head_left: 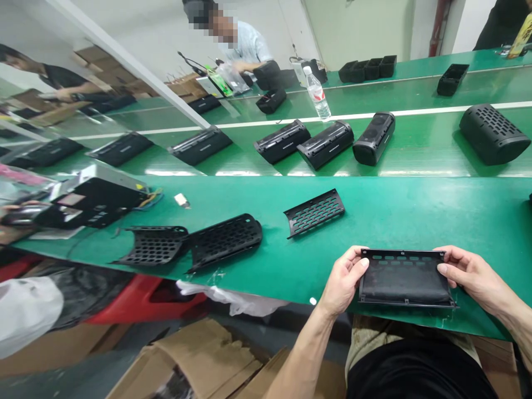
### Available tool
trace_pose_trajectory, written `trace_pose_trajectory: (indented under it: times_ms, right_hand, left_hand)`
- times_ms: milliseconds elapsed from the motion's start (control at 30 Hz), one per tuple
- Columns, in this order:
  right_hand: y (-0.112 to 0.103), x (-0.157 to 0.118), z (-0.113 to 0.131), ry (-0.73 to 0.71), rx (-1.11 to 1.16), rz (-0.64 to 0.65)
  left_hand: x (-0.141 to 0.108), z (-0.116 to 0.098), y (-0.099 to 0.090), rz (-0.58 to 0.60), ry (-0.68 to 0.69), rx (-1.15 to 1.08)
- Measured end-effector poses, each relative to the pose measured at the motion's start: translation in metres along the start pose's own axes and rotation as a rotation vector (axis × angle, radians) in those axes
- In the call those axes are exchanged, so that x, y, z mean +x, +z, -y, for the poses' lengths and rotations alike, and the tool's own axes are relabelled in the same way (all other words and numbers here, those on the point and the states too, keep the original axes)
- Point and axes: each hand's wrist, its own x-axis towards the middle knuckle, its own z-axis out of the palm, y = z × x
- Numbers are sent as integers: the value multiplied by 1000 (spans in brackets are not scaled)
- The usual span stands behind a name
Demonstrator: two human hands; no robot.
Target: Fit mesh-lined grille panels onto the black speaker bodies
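Both hands grip a black speaker grille point(405, 285) by its short ends, at the near edge of the green table. Its inner side faces up, with a dark cloth-like lining over most of it and a row of slots showing along the far edge. My left hand point(347, 277) has its thumb on the left end and fingers curled beneath. On the right end, my right hand point(469, 271) pinches with thumb on top. Beyond my left hand lies a slotted grille point(318, 213). Farther left are a larger perforated grille point(228, 241) and another perforated grille point(155, 244).
Along the conveyor belt point(233, 119) stand several black speakers point(282, 141) and a water bottle point(316, 94). A black box-shaped device point(100, 194) with wires sits at the left. Cardboard boxes point(199, 360) lie below the table. Across the belt, a person point(249, 47) works.
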Motion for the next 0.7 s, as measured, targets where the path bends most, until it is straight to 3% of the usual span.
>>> trace_pose_trajectory:
  times_ms: [333, 700]
  right_hand:
    - [-1, -1, -1, 25, 34, 10]
    - [2, -3, 8, -39, -45, 38]
  left_hand:
    - [-1, 1, -1, 38, 12, -39]
    - [-2, 2, -5, 62, 53, -55]
